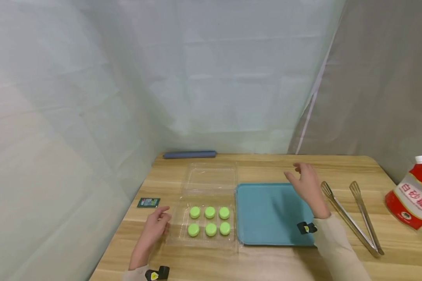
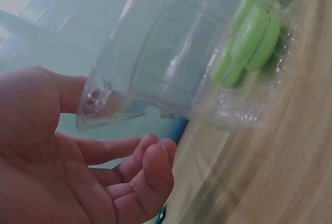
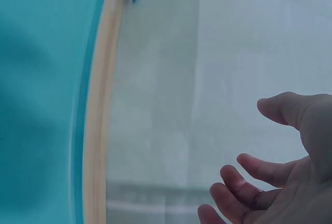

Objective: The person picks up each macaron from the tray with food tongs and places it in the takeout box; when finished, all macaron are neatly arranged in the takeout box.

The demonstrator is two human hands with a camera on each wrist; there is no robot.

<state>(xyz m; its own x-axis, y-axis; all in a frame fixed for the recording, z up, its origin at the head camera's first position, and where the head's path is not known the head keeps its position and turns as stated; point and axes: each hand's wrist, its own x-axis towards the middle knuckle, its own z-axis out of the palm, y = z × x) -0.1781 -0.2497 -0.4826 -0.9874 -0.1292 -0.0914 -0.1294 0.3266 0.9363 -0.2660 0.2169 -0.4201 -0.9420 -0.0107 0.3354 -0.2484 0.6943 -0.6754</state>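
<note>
A clear plastic box lies unfolded on the table, its lid laid back at the far side. Several light green macarons sit in its compartments in two rows. At the box's left edge is my left hand, fingers loosely bent. In the left wrist view, the clear plastic overlaps part of that hand. My right hand hovers over the far right part of a blue tray, fingers spread and slightly bent. The right wrist view shows this hand holding nothing.
Metal tongs lie right of the tray. Farther right stands a red and white bag with a white cap. Left of the box is a small dark green packet. A blue rod lies along the back edge, before a pale curtain.
</note>
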